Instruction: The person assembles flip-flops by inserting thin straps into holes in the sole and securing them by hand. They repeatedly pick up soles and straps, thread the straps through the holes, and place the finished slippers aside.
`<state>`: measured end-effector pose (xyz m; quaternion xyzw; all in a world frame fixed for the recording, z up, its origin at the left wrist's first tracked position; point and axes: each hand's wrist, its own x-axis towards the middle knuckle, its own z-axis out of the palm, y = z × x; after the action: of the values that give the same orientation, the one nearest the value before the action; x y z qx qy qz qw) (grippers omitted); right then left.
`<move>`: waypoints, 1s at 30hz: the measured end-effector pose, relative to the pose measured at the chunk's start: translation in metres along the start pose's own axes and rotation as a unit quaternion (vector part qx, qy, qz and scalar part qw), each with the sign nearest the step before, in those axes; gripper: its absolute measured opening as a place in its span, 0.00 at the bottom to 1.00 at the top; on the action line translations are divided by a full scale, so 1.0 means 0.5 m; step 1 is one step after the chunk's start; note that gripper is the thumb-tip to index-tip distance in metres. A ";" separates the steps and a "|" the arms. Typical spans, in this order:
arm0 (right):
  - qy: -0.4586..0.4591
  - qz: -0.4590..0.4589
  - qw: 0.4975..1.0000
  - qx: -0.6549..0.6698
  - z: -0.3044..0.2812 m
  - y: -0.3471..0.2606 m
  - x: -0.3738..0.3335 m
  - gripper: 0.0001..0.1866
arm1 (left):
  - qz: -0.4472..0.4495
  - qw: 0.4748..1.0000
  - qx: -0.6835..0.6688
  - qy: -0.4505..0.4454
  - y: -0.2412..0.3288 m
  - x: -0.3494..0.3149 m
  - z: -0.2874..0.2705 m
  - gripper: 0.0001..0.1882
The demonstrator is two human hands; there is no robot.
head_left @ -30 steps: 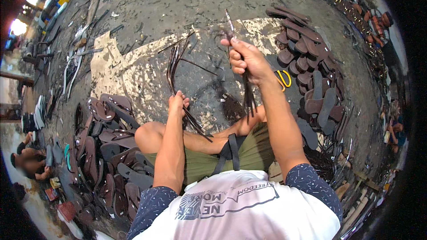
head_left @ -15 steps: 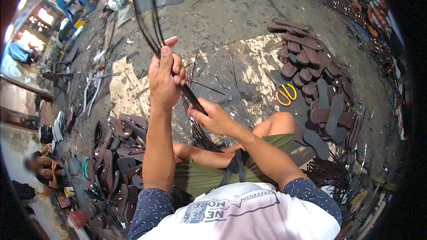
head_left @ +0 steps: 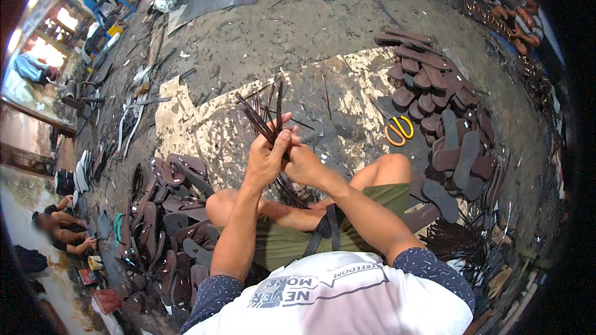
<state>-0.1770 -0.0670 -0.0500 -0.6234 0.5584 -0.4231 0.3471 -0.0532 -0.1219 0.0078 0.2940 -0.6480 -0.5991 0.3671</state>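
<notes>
left hand (head_left: 268, 160): fingers curled tight round a bundle of thin dark straps (head_left: 268, 119), gripping near the lower part; strap ends fan upward above the fist.
right hand (head_left: 302, 162): touching the left hand, fingers closed on the same bundle just beside it; exact finger spread is hidden behind the left hand.
straps location: held upright-ish in front of the knees, above the stained concrete floor (head_left: 347, 18); lower ends run down between the legs.
risk 1: strap ends splay unevenly, so a loose grip likely lets single straps slide out and drop to the floor.
risk 2: both hands crowd one spot, so a twist could tangle or kink the thin strips.
risk 3: yellow-handled scissors (head_left: 397, 129) lie open on the floor near the right knee; a blind reach could catch the blades.
containers: none visible near the hands.
loose stock: dark sandal soles, right pile (head_left: 444, 105), and left pile (head_left: 167, 223), lie straight on the floor; spare strap heap (head_left: 462, 242) by the right hip.
</notes>
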 end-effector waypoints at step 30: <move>0.003 -0.062 0.953 0.295 -0.276 -0.288 0.043 0.13 | -0.208 0.918 -0.065 -0.332 0.175 -0.014 -0.038 0.35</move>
<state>-0.2450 -0.0633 0.1390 -0.5255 0.3697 -0.5918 0.4868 -0.0282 -0.1173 0.0939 0.1812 -0.6165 -0.7661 0.0162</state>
